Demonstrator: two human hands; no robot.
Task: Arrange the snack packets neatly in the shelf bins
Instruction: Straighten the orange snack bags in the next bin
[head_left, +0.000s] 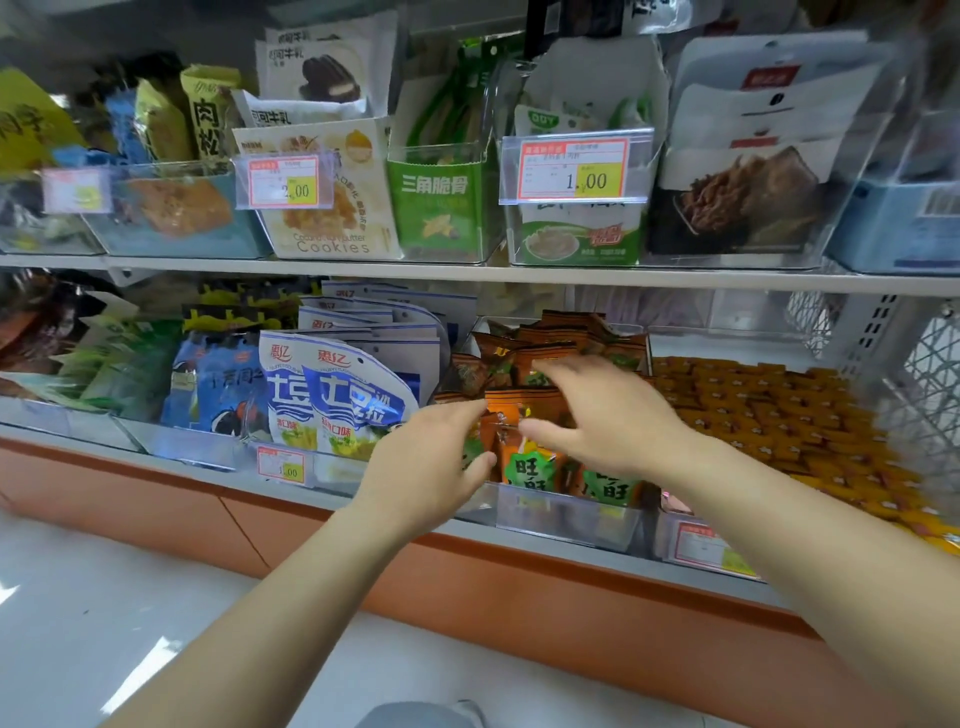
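Both hands reach into 1 clear bin (566, 514) on the lower shelf, where the orange snack packets (524, 402) stand in loose rows; the front packets lie between the 2 hands, and more stand behind the fingertips, leaning unevenly.

The left hand (434, 457) has its forefinger and thumb curved round the left edge of the front packets, a narrow gap between them; the blur hides whether they actually pinch. The right hand (602, 410) is spread wide, its fingers nearly straight over the tops of the middle packets and its thumb low against a front packet; it rests on them rather than closing.

Just below both thumbs the bin's front wall covers the lower part of the packets. Left of the left fingers, just beside them, stand blue-and-white packets (337, 400) in the neighbouring bin, with a price tag (281, 464) clipped beneath. Right of the right wrist lies a heap of small yellow-orange packets (779, 410); beyond it is white wire mesh (935, 353).

Above the fingers the upper shelf overhangs, carrying a cookies box (327, 208), a green box (441, 202) and a tag reading 1.00 (576, 169).
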